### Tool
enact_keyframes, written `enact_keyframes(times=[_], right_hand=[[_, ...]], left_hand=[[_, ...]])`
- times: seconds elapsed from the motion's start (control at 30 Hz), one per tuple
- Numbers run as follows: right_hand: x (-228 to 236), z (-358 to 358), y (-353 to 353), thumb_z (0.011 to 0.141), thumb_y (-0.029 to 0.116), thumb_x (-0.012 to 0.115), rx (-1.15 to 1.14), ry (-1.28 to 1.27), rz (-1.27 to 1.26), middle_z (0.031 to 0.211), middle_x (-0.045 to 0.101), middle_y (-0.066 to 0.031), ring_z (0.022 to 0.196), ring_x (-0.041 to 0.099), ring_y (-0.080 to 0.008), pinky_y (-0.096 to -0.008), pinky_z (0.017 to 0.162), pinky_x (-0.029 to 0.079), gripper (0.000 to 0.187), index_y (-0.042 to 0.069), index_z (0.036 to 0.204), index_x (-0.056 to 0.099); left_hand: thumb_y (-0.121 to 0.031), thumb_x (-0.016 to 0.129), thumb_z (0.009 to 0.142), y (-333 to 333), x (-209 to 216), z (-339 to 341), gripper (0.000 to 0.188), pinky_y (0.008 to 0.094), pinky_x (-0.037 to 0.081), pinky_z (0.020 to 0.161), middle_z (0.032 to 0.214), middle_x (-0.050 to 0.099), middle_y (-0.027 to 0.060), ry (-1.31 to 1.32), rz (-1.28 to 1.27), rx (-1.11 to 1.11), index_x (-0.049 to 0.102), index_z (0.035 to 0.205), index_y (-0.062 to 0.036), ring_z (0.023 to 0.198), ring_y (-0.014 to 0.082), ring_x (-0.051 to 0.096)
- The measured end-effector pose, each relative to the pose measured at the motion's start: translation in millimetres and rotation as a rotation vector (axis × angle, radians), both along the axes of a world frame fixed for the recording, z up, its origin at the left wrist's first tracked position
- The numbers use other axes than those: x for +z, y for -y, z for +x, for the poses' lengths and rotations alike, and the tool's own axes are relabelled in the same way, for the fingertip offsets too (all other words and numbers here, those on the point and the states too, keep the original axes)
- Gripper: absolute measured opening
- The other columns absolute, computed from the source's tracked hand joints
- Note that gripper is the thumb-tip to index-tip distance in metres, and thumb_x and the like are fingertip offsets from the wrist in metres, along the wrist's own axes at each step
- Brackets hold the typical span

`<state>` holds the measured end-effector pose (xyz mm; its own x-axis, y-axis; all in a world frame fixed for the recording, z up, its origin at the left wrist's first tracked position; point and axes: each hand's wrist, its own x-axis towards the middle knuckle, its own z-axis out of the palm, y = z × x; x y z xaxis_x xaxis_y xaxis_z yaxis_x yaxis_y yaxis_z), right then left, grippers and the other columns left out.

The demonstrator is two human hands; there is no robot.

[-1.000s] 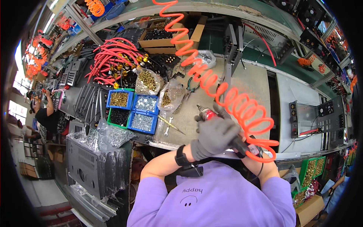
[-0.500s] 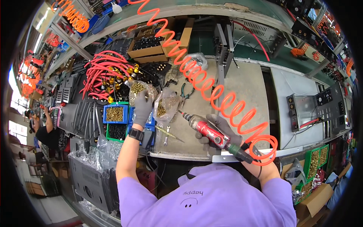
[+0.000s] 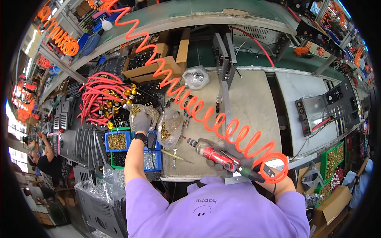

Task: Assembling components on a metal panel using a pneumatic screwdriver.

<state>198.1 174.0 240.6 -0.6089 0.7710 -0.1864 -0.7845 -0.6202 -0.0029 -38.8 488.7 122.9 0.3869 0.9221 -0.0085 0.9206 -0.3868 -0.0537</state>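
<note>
My left hand point(image 3: 141, 122), in a grey glove, reaches into a clear plastic bag of brass screws point(image 3: 137, 109); its fingertips are hidden among the plastic and screws. Beside it stands a second clear bag of brass screws point(image 3: 166, 133). My right hand point(image 3: 242, 152), also gloved, is wrapped around a red air screwdriver point(image 3: 219, 157) whose bit points up and left, over the bench. An orange coiled air hose point(image 3: 206, 115) loops from above down around the tool's rear. Under the right hand and forearm, a pale metal strip point(image 3: 237, 179) shows at the bench's front edge.
Blue and green bins of screws point(image 3: 117, 141), a spanner point(image 3: 174, 158) and a thin pointed tool point(image 3: 176, 156) lie near the left hand. Red cables point(image 3: 99, 93) heap behind. Upright black metal panels point(image 3: 225, 59) stand mid-bench. At right sits a partly assembled chassis point(image 3: 327, 105).
My left hand has pushed deeper into the left bag of screws. The right hand keeps hold of the air screwdriver, slightly lower and to the left in view. The whole view has shifted.
</note>
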Motion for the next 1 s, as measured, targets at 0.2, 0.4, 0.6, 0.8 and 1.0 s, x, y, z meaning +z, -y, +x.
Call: enact_keyframes(times=[0.2,0.4,0.6,0.8,1.0], right_hand=[[-4.3,-4.6,-1.4,0.086,0.036,0.045,-0.004,0.001,-0.009,0.087,0.055,-0.0201,0.066,0.058,-0.0248,-0.0333,0.046,0.048,0.040,0.002,0.106,0.043],[-3.2,-3.3,-3.8,0.086,0.035,0.045,0.016,0.006,-0.010,0.086,0.055,-0.0195,0.065,0.058,-0.0240,-0.0318,0.045,0.048,0.039,0.002,0.106,0.043],[-5.3,-1.2,-1.8,0.086,0.034,0.045,0.021,-0.027,0.008,0.085,0.054,-0.0189,0.064,0.058,-0.0232,-0.0303,0.043,0.047,0.038,0.002,0.105,0.043],[-8.8,0.4,5.5,0.086,0.033,0.046,0.032,-0.132,0.065,0.084,0.054,-0.0183,0.063,0.058,-0.0224,-0.0289,0.042,0.047,0.036,0.003,0.105,0.044],[23.7,-3.8,2.6,0.085,0.027,0.049,-0.027,0.177,-0.123,0.078,0.053,-0.0135,0.058,0.056,-0.0173,-0.0231,0.037,0.044,0.028,0.005,0.101,0.041]], left_hand=[[-0.028,0.047,0.084,0.9,-5.8,-2.4,0.031,0.0439,0.047,0.061,0.084,0.058,0.0186,0.065,0.054,-0.031,0.050,0.103,-0.0042,0.069,0.0354,0.059],[-0.023,0.050,0.084,-26.9,-20.5,-25.9,0.027,0.0418,0.045,0.062,0.082,0.060,0.0198,0.677,0.027,0.062,0.053,0.099,-0.0009,0.070,0.0325,0.058],[-0.013,0.048,0.086,-1.8,16.5,-12.2,0.019,0.0245,0.039,0.053,0.074,0.053,0.0031,2.030,-0.886,0.369,0.052,0.102,-0.0046,0.059,0.0128,0.046],[-0.012,0.053,0.084,62.0,15.9,21.7,0.018,0.0214,0.035,0.050,0.074,0.050,0.0005,2.229,-1.275,0.263,0.052,0.101,-0.0056,0.061,0.0099,0.042],[-0.018,0.055,0.085,136.1,25.2,52.7,0.018,0.0206,0.029,0.046,0.069,0.045,-0.0013,2.076,-1.530,0.258,0.053,0.097,-0.0054,0.054,0.0081,0.036]])
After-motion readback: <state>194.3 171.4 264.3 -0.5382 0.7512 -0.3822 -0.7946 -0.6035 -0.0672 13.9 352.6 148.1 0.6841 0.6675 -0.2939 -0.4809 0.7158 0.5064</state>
